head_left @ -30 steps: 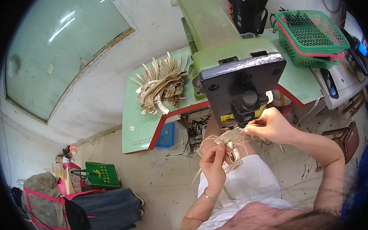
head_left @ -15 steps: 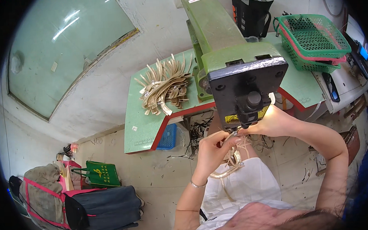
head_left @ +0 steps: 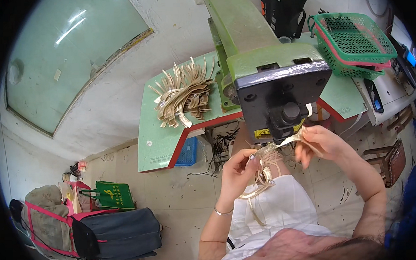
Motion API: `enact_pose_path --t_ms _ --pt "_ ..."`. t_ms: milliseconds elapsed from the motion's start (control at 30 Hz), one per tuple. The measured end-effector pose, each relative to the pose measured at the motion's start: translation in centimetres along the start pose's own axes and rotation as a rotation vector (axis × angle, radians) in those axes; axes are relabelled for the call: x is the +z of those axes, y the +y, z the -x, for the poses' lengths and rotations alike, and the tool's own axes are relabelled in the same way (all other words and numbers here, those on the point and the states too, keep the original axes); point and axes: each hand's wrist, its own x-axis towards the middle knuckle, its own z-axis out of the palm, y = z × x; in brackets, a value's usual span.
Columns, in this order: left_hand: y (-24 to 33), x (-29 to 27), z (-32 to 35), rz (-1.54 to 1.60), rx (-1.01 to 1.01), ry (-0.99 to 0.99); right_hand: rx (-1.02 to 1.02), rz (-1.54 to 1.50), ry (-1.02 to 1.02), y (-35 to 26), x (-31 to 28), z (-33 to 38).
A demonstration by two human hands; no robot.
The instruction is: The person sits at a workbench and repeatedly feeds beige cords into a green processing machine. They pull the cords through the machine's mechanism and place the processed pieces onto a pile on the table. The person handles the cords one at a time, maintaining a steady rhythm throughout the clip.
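Observation:
A shiny gold strap (head_left: pixel 289 140) runs between my two hands, just below the black head (head_left: pixel 280 92) of a green machine (head_left: pixel 245 26). My left hand (head_left: pixel 240 170) pinches its left end. At the other end, my right hand (head_left: pixel 322 143) grips the strap between thumb and fingers, to the right of the head. More gold straps (head_left: pixel 265 176) hang below my left hand and trail over the white clothing on my lap. The machine head hides whatever lies directly behind it.
A pile of gold straps (head_left: pixel 183 101) lies on the green table (head_left: pixel 148 144) left of the machine. Stacked green and pink baskets (head_left: pixel 355 40) and a black bag (head_left: pixel 282 13) stand at the back right. A brown stool (head_left: pixel 390 164) is on the right; a draped chair (head_left: pixel 117 234) stands lower left.
My right hand has moved right, away from my left hand and the machine head. The gold strap now shows stretched between them. My left hand stays nearly in place.

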Motion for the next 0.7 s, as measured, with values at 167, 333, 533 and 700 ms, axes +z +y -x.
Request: enact_pose_path --t_ms 167,333,533,700 --pt "0.2 0.3 -0.9 -0.031 -0.015 -0.057 -0.088 -0.282 0.123 -0.8 0.8 0.2" --pt "-0.3 0.6 -0.3 -0.015 -0.010 0.026 -0.168 0.249 0.221 -1.8 1.9 0.6" --pt "0.0 0.2 1.6 0.057 0.051 0.174 -0.284 0.567 0.234 -1.8 3.2 -0.4" --pt "-0.2 -0.8 3.6 0.135 -0.006 0.322 -0.273 0.628 0.134 -1.4 4.2 -1.4"
